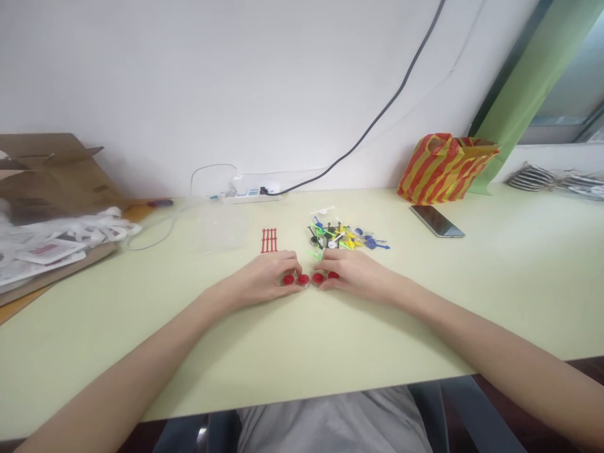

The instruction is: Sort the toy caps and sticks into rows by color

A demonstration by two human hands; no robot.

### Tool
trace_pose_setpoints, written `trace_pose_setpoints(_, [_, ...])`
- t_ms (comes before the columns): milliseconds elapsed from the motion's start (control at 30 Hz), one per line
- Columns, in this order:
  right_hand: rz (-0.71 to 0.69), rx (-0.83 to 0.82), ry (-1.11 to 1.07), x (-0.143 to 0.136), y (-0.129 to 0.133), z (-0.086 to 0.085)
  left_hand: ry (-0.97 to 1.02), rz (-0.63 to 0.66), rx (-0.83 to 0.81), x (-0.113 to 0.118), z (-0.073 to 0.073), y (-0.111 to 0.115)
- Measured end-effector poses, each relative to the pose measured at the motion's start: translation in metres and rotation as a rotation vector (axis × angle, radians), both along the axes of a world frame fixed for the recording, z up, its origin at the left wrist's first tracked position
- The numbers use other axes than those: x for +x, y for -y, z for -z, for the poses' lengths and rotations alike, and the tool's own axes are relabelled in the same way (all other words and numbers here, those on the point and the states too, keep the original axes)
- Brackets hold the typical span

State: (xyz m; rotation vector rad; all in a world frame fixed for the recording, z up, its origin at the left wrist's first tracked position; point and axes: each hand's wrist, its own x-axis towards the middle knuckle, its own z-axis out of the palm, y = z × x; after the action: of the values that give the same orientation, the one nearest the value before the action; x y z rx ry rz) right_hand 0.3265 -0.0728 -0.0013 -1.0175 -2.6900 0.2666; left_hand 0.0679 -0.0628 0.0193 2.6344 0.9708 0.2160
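Observation:
Several small red discs with clear rims stand in a row on the table. My left hand (278,274) has its thumb and fingers curled round the two on the left, one red disc (288,280) inside the grasp and another red disc (303,279) at the fingertips. My right hand (349,272) is closed the same way round the two on the right, a red disc (318,278) and a red disc (333,275) partly covered by fingers. Beyond my left hand lie several red arrows (269,240) side by side. Past my right hand sits a mixed pile of coloured arrows and discs (346,236).
A phone (438,221) and a striped bag (446,168) are at the back right. A power strip (255,196) with a black cable (372,126) lies by the wall. A clear plastic bag (219,226), white straps (89,226) and a cardboard box (61,176) are left.

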Motion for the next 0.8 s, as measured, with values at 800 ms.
trace_pose_setpoints(800, [0.049, -0.114, -0.003, 0.013, -0.004, -0.020, 0.036, -0.016, -0.190, -0.019, -0.003, -0.014])
